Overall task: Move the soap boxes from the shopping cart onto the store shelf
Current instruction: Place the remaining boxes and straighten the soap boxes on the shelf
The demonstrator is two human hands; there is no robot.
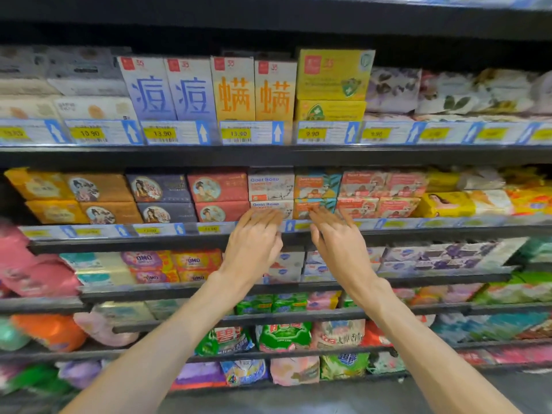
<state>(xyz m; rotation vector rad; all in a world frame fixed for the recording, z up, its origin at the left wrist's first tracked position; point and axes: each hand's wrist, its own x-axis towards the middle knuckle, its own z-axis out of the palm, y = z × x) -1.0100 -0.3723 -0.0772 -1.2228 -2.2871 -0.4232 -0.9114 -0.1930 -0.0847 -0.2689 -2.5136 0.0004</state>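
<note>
Now both hands, left (pixel 254 243) and right (pixel 337 243), are spread and empty at the Goat Soap boxes (pixel 270 186); best to square the stack flush.

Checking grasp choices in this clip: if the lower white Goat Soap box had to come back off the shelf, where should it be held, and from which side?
Probably by its two short ends, coming straight in from the front. The lower Goat Soap box lies flat under another, with boxes close on both sides, so only its front face is exposed. The left hand, open, already reaches toward it.
</note>
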